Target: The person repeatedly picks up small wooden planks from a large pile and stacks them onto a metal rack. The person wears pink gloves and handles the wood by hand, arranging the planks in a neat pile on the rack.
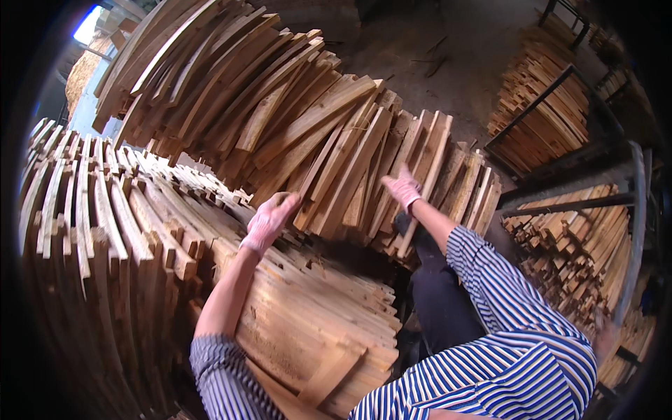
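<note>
Dark grey floor [455,35] shows behind the work area, dim and short of detail. At the upper left, a bright opening [87,26] is washed out, and the tan mass [82,75] below it cannot be identified. The black fisheye rim cuts off the left stack [91,217] and the rack stacks [542,105] on the right; the lower part of the left stack falls into shadow. A metal frame [638,217] stands by the rack stacks, its lower end blurred. The person's dark-trousered leg [441,301] is partly covered by the right arm and the striped shirt [490,378].

The wooden strips [350,157] lean side by side in a long row across the middle, some crossing others at a slant. The left hand [269,220] is at the near edge of the row, its fingers [290,201] drawn together just beside the lower end of one strip; contact cannot be confirmed. The right hand [404,189] lies over strips farther right, one finger extended away from the body. Whether either hand grips a strip cannot be told (both appear to wear pale pink gloves). Below the left hand is a lower stack [301,329], its strips packed closely together.
</note>
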Motion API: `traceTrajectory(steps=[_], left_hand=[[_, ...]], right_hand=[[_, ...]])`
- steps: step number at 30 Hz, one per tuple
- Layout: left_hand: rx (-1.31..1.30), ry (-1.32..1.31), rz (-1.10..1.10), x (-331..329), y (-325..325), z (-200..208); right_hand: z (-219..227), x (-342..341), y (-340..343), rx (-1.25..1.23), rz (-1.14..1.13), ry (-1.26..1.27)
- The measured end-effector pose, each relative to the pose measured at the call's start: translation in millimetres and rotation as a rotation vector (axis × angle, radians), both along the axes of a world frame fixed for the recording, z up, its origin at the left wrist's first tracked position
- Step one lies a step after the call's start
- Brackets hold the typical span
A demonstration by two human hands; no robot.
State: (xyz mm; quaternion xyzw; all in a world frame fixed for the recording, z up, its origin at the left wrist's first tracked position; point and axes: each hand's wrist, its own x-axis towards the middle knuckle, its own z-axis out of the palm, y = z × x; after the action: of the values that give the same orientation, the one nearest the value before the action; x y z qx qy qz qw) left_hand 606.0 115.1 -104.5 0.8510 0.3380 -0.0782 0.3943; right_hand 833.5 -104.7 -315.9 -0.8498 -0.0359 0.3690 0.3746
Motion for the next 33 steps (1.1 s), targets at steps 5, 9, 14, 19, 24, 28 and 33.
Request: traceTrajectory(steps=[5,9,14,19,24,28,33], left_hand=[[-0.352,0.281,0.391,88,61,-156],[-0.442,0.023,0.42,41,79,-236],[-0.629,0.2,0.638,69,56,-245],[-0.464,0.269,0.213,70,-32,-203],[-0.129,0.423,-0.424,149,-24,-144],[1.037,0.214,-0.23,185,75,-170],[0.87,0.474,-0.173,220,87,-149]], right_hand=[[-58,-12,50,0.309,-0.225,0.112],[-55,-35,93,0.252,-0.233,0.237],[-94,-2,101,0.469,-0.278,0.441],[-77,3,57,0.681,-0.164,0.558],[-99,28,21,0.693,-0.317,0.633],[-130,12,29,0.756,-0.345,0.646],[-136,24,23,0.653,-0.295,0.611]])
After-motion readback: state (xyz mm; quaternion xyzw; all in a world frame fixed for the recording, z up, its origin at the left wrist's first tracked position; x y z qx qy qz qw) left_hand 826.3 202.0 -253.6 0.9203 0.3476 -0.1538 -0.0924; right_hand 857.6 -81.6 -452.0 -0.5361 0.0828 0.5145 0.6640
